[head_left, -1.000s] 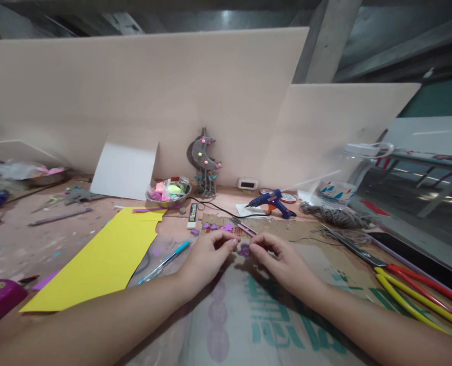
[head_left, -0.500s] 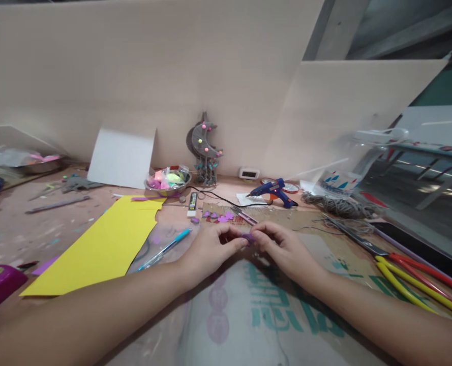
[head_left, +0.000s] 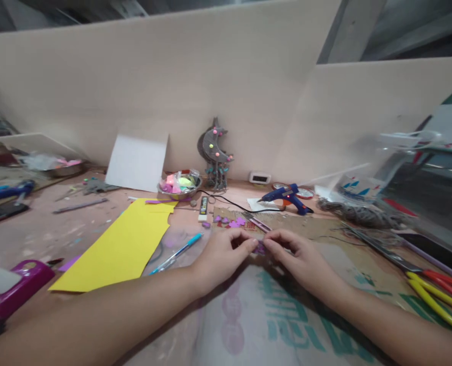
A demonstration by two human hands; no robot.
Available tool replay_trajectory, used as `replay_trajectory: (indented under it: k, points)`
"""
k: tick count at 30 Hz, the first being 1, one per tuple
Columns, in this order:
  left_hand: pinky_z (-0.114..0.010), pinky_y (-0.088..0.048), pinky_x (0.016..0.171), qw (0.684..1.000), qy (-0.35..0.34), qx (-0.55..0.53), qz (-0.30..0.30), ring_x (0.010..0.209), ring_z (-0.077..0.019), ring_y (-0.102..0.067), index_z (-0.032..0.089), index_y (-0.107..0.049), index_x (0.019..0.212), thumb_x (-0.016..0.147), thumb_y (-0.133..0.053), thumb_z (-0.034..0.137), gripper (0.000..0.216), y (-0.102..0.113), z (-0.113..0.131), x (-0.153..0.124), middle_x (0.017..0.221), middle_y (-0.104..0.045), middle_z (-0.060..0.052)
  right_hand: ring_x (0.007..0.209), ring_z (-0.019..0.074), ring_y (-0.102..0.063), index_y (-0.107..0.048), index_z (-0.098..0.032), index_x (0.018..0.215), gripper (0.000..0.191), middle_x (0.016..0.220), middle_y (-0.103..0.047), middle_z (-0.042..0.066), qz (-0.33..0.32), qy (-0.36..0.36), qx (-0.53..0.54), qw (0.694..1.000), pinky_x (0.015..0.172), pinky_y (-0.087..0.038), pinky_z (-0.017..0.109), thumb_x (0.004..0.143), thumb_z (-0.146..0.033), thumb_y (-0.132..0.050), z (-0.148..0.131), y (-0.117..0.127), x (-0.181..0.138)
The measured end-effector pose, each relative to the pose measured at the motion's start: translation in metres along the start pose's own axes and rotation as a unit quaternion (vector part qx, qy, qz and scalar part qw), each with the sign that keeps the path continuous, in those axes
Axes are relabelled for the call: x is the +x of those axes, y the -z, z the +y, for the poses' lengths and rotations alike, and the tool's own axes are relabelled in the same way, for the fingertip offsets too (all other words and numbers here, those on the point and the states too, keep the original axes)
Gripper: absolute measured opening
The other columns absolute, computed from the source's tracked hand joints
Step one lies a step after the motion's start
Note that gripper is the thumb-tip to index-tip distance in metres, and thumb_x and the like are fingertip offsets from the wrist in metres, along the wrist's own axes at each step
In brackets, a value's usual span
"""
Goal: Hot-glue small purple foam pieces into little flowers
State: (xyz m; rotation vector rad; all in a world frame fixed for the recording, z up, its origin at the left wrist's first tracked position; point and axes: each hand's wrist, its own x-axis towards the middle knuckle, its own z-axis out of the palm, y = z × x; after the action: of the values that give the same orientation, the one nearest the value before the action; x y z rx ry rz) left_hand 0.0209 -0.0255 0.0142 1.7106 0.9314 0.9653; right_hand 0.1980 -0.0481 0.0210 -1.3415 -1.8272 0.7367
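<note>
My left hand [head_left: 221,256] and my right hand [head_left: 300,259] meet at the middle of the table, fingertips pinched together on a small purple cut-out piece [head_left: 260,247]. Both hands rest low over a printed plastic sheet [head_left: 287,315]. Just beyond the fingers lie several small purple heart shapes [head_left: 229,222] on a strip of brown cardboard [head_left: 321,229]. A blue pen [head_left: 178,252] lies left of my left hand, and a yellow paper sheet [head_left: 128,246] lies further left.
A blue glue gun [head_left: 289,197] with its black cord sits behind the hands. A bowl of coloured bits [head_left: 179,185] and a grey moon ornament [head_left: 214,152] stand by the back board. Long scissors and red and yellow sticks [head_left: 437,290] lie right; a purple tool [head_left: 10,292] lies far left.
The two hands have closed together and lifted the purple piece, which lay between them a second ago. The view has shifted left, so everything sits further right in frame.
</note>
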Motion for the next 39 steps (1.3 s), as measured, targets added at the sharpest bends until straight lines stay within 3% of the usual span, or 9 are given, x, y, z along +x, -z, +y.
replay_trajectory:
  k: [4,10,15,19,26,32,35,39]
  points:
    - [-0.025,-0.045,0.069,0.999,0.0,-0.023,0.034,0.073,-0.0157,-0.058,0.014,-0.065,0.079,0.081,-0.054,0.032,0.022,0.0,-0.003,0.002,0.076,-0.065,-0.004,0.058,0.0155,-0.053,-0.064,-0.02,0.085,0.033,0.066,-0.061,0.002,-0.002,0.012,-0.001,1.0,0.053,-0.044,0.025,0.083,-0.048,-0.049,0.005,0.001,0.004]
    - [-0.025,-0.045,0.067,0.998,-0.008,-0.058,0.031,0.072,-0.0152,-0.058,0.015,-0.065,0.076,0.081,-0.054,0.037,0.025,-0.001,-0.012,0.006,0.074,-0.064,-0.003,0.056,0.0179,-0.055,-0.064,-0.021,0.072,0.036,0.061,-0.062,0.004,0.005,0.005,-0.006,1.0,0.051,-0.045,0.027,0.075,-0.056,-0.055,0.016,0.0,0.007]
    - [-0.026,-0.047,0.064,0.989,0.021,-0.14,0.032,0.065,-0.0137,-0.057,0.013,-0.063,0.083,0.088,-0.035,0.049,0.046,-0.002,-0.014,0.009,0.071,-0.061,-0.005,0.057,0.0174,-0.055,-0.063,-0.02,0.073,0.037,0.061,-0.06,0.003,0.028,-0.001,-0.003,1.0,0.052,-0.045,0.026,0.078,-0.055,-0.052,0.01,0.001,0.006]
    - [-0.024,-0.045,0.067,0.997,0.005,-0.072,0.006,0.074,-0.0148,-0.058,0.014,-0.064,0.086,0.075,-0.062,0.037,0.025,-0.001,-0.008,0.005,0.08,-0.065,-0.004,0.055,0.015,-0.051,-0.062,-0.019,0.073,0.034,0.06,-0.057,0.001,0.03,-0.005,0.005,1.0,0.051,-0.043,0.025,0.079,-0.051,-0.052,0.002,0.0,0.004]
    - [-0.022,-0.041,0.062,0.999,0.017,-0.042,0.012,0.064,-0.0111,-0.053,0.015,-0.06,0.074,0.074,-0.06,0.027,0.013,-0.001,-0.005,0.003,0.07,-0.06,0.0,0.057,0.0131,-0.049,-0.059,-0.019,0.075,0.035,0.063,-0.054,0.0,0.016,-0.012,0.035,0.999,0.052,-0.042,0.023,0.086,-0.048,-0.044,0.004,0.001,0.001]
    - [-0.022,-0.038,0.061,0.998,0.029,-0.047,0.017,0.064,-0.0107,-0.051,0.015,-0.055,0.073,0.075,-0.058,0.031,0.016,0.001,-0.006,0.005,0.068,-0.056,0.001,0.074,0.0178,-0.056,-0.06,-0.02,0.102,0.032,0.085,-0.062,0.005,0.064,-0.002,0.021,0.998,0.064,-0.046,0.028,0.087,-0.044,-0.044,0.006,0.005,0.004]
    - [-0.022,-0.037,0.061,0.999,0.028,-0.041,0.022,0.064,-0.0107,-0.049,0.015,-0.054,0.073,0.076,-0.057,0.031,0.017,0.001,-0.007,0.005,0.067,-0.054,0.002,0.07,0.0168,-0.054,-0.059,-0.021,0.086,0.027,0.076,-0.06,0.003,0.081,0.004,-0.009,0.997,0.063,-0.043,0.028,0.088,-0.042,-0.043,0.009,0.005,0.005]
    - [-0.022,-0.037,0.061,0.999,0.024,-0.03,0.031,0.065,-0.0108,-0.049,0.016,-0.053,0.074,0.077,-0.056,0.032,0.017,0.0,-0.009,0.006,0.068,-0.053,0.002,0.057,0.0139,-0.048,-0.05,-0.021,0.069,0.033,0.06,-0.051,-0.001,0.062,-0.002,-0.004,0.998,0.056,-0.039,0.026,0.091,-0.042,-0.035,0.008,0.004,0.004]
